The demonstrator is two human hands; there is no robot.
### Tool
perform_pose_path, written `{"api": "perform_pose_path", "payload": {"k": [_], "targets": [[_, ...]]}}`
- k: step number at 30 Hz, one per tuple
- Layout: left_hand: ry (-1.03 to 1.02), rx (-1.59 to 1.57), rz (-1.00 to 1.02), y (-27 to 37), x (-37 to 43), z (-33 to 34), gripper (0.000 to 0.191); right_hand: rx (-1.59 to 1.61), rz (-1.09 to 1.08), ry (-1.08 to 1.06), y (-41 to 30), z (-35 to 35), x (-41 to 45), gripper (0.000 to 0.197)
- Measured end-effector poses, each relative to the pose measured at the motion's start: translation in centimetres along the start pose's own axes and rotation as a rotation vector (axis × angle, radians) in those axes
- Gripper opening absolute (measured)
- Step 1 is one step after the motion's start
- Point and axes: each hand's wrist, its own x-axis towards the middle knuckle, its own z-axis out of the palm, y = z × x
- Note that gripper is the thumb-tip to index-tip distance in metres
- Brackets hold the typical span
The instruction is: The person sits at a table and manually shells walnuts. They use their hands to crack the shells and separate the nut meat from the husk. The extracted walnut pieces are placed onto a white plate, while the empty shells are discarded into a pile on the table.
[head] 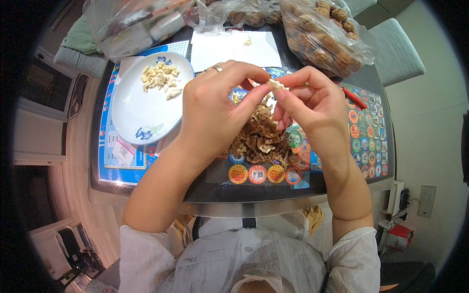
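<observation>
Between the fingertips of both hands is a pale, peeled piece of walnut kernel (276, 84). My left hand (223, 99), with a ring on one finger, pinches its left side between thumb and index finger. From the other side, my right hand (309, 99) grips it with thumb and fingers. Below them lies a heap of brown walnut shells and skins (262, 143), partly hidden by my hands. To the left, a white plate with blue flowers (143, 113) carries a small pile of peeled walnut kernels (159, 77) near its far side.
A white paper sheet (227, 51) with a few pale crumbs (247, 41) lies beyond my hands. Whole walnuts fill a clear plastic bag (322, 44) at the back right. Another plastic bag (135, 29) stands back left. A red-handled tool (354, 98) rests on the right side.
</observation>
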Motion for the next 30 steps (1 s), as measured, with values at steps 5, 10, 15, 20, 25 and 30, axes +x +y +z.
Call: {"api": "perform_pose_path", "payload": {"k": [5,10,15,20,25,30], "targets": [[0.045,-0.032,0.003,-0.3,0.1,0.2,0.006,-0.051,-0.031,0.013,0.3,0.1,0.0,0.009],[0.05,-0.005,0.03,-0.6,0.0,0.3,0.005,-0.042,-0.023,0.014,0.4,0.0,0.0,0.009],[0.048,-0.024,0.002,-0.5,0.0,0.2,0.004,-0.012,0.002,0.007,0.1,0.1,0.0,0.01],[0.08,-0.199,-0.071,-0.5,-0.1,0.2,0.007,-0.003,0.01,-0.001,0.0,-0.1,0.2,0.011],[-0.051,-0.031,-0.053,-0.4,0.0,-0.8,0.007,-0.004,0.001,-0.004,-0.1,-0.2,0.2,0.011],[-0.016,0.038,0.089,-0.2,0.2,-0.2,0.008,-0.001,0.003,0.007,0.1,-0.2,0.2,0.011]]}}
